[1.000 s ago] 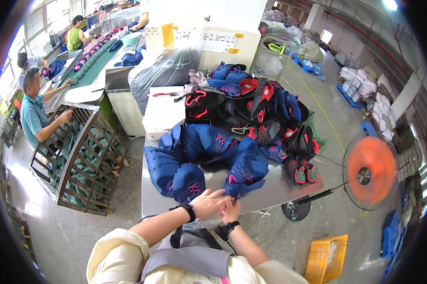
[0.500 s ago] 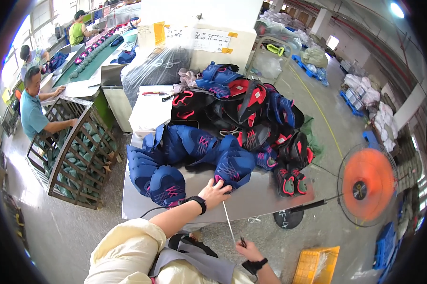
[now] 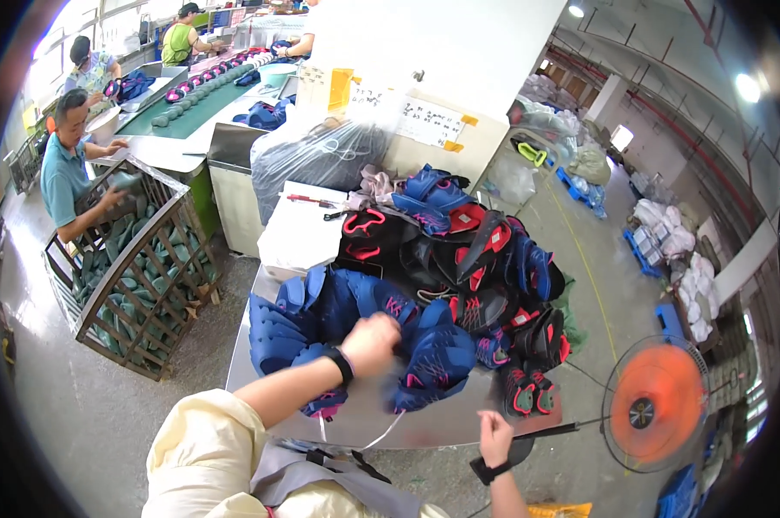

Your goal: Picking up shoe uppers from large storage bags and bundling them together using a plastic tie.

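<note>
Blue shoe uppers (image 3: 282, 332) with pink lacing lie in an overlapping row on the metal table (image 3: 459, 423). My left hand (image 3: 371, 345), smeared by motion, is over them, beside the nearest blue upper (image 3: 437, 367); its fingers are not clear. A white lace (image 3: 384, 432) hangs from that upper across the table's front edge. Another short white lace end hangs further left. My right hand (image 3: 495, 439) is raised off the table's front right edge, closed, apart from the shoes. Whatever it holds, if anything, is hidden.
Black and red uppers (image 3: 485, 306) are heaped behind. White papers (image 3: 299, 233) lie at the left. An orange fan (image 3: 645, 410) stands at the right, a yellow crate (image 3: 558, 511) below it. A co-worker (image 3: 66, 177) handles grey-green pieces over a slatted bin (image 3: 148, 285).
My left hand has moved up and left from the nearest upper. My right hand has risen to the right; the lace that ran taut between them now hangs slack. The view has shifted.
</note>
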The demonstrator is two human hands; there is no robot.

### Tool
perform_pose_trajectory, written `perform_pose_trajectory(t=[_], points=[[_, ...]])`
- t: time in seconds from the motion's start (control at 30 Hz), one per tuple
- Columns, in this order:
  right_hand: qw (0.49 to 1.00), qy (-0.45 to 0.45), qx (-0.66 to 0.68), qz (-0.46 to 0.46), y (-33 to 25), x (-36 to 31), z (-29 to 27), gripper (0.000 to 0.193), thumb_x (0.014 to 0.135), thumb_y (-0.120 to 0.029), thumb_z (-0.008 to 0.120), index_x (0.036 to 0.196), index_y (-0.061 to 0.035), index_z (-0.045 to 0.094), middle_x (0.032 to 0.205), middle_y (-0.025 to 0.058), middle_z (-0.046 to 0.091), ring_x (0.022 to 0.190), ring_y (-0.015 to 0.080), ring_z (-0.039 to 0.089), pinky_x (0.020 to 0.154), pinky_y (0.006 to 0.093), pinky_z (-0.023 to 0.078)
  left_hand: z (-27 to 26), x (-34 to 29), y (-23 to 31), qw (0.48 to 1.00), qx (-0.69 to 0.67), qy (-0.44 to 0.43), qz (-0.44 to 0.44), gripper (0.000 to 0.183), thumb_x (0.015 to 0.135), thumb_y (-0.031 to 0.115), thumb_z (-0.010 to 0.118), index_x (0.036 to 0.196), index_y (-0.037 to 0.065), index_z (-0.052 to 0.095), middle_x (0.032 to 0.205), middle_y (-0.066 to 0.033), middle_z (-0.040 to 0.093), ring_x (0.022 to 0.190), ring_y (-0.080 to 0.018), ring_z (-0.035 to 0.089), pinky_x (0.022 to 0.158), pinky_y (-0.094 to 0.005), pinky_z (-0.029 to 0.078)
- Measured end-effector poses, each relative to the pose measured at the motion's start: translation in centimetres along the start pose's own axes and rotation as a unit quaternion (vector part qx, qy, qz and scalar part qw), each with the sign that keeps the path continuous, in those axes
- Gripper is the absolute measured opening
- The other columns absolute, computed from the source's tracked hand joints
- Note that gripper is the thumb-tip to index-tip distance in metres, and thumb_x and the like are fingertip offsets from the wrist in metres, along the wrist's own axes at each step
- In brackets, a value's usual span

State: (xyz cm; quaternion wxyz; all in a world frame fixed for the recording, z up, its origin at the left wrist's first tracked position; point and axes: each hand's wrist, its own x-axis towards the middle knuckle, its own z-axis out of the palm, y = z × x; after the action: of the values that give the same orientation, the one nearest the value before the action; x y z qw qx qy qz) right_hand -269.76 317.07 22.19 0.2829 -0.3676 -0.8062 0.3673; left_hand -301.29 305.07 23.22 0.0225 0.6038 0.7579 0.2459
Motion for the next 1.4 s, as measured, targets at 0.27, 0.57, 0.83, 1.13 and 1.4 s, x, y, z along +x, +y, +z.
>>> perform_pose_trajectory(t=[0.27,0.57,0.83,1.13,1.4], points=[[0.948,-0.244,0.193,-0.074,-13.1,9.7,22.0,0.035,0.086,-0.005,0.041,0.121,-0.0048,0.044,0.106,0.0126,0.058,0.066,0.0171,0.062,0.061,0.0271,0.048,-2.9,-0.2,-12.6,0.956,0.258,-0.122,-0.071,0.060,0.056,0.037,0.073,0.103,0.007,0.051,0.099,-0.0039,0.048,0.097,-0.0186,0.044,0.076,-0.0324,0.037],[0.938,-0.164,-0.214,-0.219,-12.2,15.3,27.8,0.034,0.076,-0.009,0.048,0.110,-0.0119,0.049,0.095,0.0132,0.062,0.066,0.0340,0.060,0.057,0.0437,0.048,-4.2,-0.6,-13.3,0.972,0.196,-0.120,-0.045,0.051,0.051,0.037,0.076,0.093,0.014,0.060,0.098,-0.0031,0.049,0.100,-0.0212,0.040,0.078,-0.0327,0.035],[0.947,-0.137,0.005,-0.292,-13.5,17.6,27.2,0.022,0.079,-0.004,0.048,0.100,-0.0066,0.052,0.092,0.0148,0.061,0.074,0.0339,0.059,0.063,0.0401,0.048,-3.5,-0.9,-14.1,0.980,0.178,-0.084,0.000,0.044,0.054,0.024,0.073,0.094,0.014,0.059,0.092,0.0036,0.056,0.095,-0.0206,0.042,0.076,-0.0302,0.034],[0.922,-0.054,-0.297,-0.241,-11.6,18.8,26.7,0.018,0.079,-0.011,0.041,0.094,-0.0077,0.051,0.095,0.0122,0.060,0.062,0.0354,0.059,0.054,0.0448,0.047,-3.6,-2.2,-13.2,0.971,0.220,-0.080,-0.049,0.016,0.072,0.020,0.051,0.082,0.013,0.061,0.083,-0.0033,0.052,0.089,-0.0193,0.043,0.073,-0.0289,0.034],[0.933,-0.231,0.015,-0.274,-12.9,17.5,28.3,0.015,0.083,-0.007,0.047,0.094,-0.0026,0.056,0.079,0.0142,0.064,0.075,0.0306,0.062,0.067,0.0365,0.049,-1.7,-2.4,-12.9,0.961,0.268,0.029,-0.053,0.019,0.074,0.022,0.049,0.087,0.016,0.063,0.081,0.0000,0.051,0.087,-0.0169,0.043,0.071,-0.0294,0.033]])
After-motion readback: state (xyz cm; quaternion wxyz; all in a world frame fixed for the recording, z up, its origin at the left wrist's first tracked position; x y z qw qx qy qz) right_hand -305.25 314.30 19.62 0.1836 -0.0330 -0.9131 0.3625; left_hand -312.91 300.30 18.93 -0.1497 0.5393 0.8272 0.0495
